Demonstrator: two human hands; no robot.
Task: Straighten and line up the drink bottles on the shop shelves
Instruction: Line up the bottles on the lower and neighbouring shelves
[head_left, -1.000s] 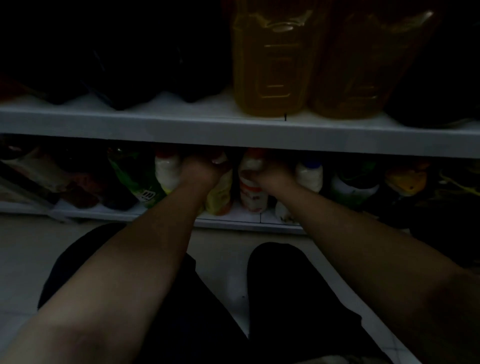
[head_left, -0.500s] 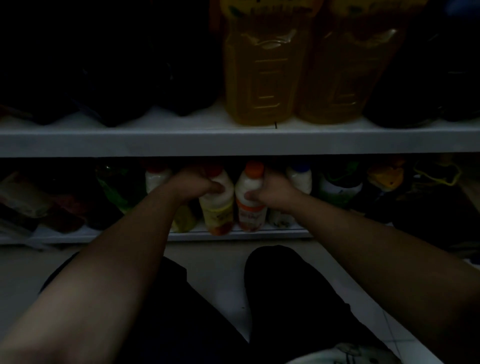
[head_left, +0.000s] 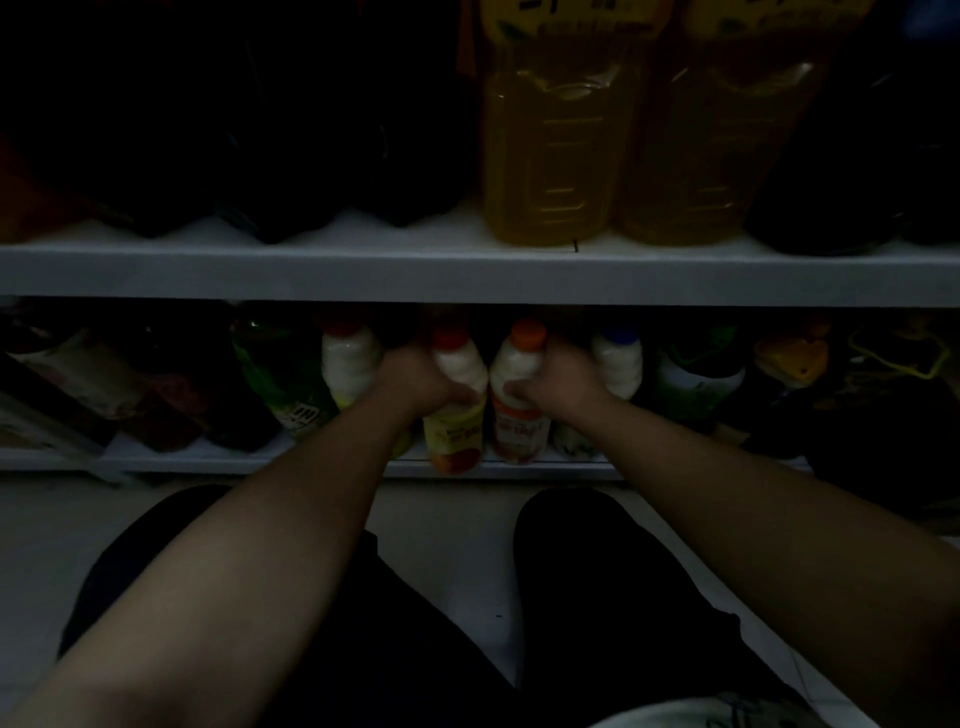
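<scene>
Dim light, grey shelves (head_left: 467, 275) above pale floor (head_left: 447, 545).

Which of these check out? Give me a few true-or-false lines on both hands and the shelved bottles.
The left hand grips the yellow-label bottle. True.
The right hand holds nothing. False: it grips the orange-cap bottle.
The two gripped bottles are side by side. True.
The amber jugs lie toppled. False: they stand upright on the upper shelf.
A blue-cap bottle stands just right of the right hand. True.
</scene>
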